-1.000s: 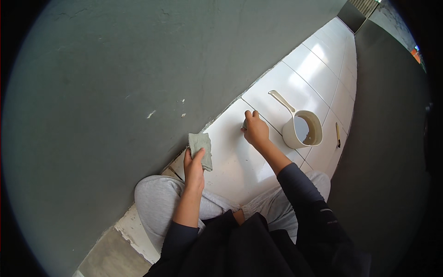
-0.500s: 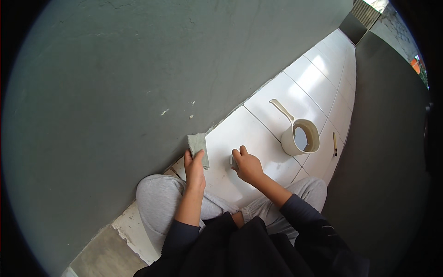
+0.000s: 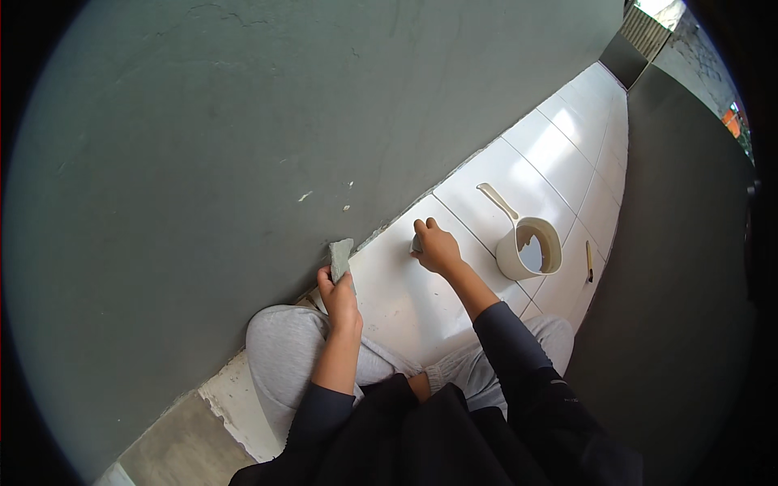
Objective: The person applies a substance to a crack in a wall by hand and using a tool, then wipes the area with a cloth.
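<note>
My left hand [image 3: 341,300] is closed on a flat grey piece [image 3: 340,257] with an uneven edge, held beside the foot of the grey wall [image 3: 203,162]. Whether it is a cloth, a pad or a chip of stone I cannot tell. My right hand [image 3: 438,248] is also closed, low over the white tiles [image 3: 389,283], its fingers round a small grey object [image 3: 416,243]. Most of that object is hidden by the fingers. Right of this hand stands a cream dipper [image 3: 508,261] with cloudy liquid inside, its handle pointing to the far left.
A brush with a wooden handle [image 3: 589,255] lies on the tiles near the dark panel [image 3: 681,243] at the right. My crossed legs in grey trousers [image 3: 284,348] fill the near end. Behind them, at lower left, is a rough, broken edge [image 3: 231,397].
My right hand has slid away from me across the tile with the small grey object. My left hand has turned the flat grey piece, which now shows narrower. The view has shifted slightly.
</note>
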`<state>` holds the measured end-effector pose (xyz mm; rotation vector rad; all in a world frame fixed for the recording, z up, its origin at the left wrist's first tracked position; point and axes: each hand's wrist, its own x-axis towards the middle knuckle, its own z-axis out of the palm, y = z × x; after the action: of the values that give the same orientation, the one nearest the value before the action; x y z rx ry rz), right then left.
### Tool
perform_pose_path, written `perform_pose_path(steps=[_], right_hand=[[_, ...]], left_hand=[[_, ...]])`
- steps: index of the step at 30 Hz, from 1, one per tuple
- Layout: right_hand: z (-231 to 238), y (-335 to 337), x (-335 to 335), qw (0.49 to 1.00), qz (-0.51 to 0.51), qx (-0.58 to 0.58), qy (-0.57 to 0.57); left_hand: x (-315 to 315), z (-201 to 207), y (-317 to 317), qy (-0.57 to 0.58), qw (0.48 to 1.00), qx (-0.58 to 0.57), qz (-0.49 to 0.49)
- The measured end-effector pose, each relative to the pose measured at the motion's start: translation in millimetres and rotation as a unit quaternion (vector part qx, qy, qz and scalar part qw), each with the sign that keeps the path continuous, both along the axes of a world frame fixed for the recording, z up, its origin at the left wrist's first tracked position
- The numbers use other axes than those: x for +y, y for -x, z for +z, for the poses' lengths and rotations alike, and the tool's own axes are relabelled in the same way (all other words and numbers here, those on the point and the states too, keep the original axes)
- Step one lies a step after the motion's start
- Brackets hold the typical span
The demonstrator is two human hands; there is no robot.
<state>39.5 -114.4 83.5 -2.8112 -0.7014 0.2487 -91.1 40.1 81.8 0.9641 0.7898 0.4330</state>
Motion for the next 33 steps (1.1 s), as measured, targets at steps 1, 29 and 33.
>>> perform_pose_path(steps=[1, 29, 33], right_hand=[[-2, 18, 0, 0.999, 0.033, 0.004, -0.004], [1, 42, 43, 0.997, 0.064, -0.033, -0.017], [3, 16, 51, 0.999, 0.023, -0.035, -0.022]], left_hand=[[0, 4, 1, 0.002, 1.000, 0.005, 0.002], [45, 36, 30, -0.216, 0.944, 0.064, -0.242], [48, 35, 37, -0.526, 0.812, 0.075, -0.242]])
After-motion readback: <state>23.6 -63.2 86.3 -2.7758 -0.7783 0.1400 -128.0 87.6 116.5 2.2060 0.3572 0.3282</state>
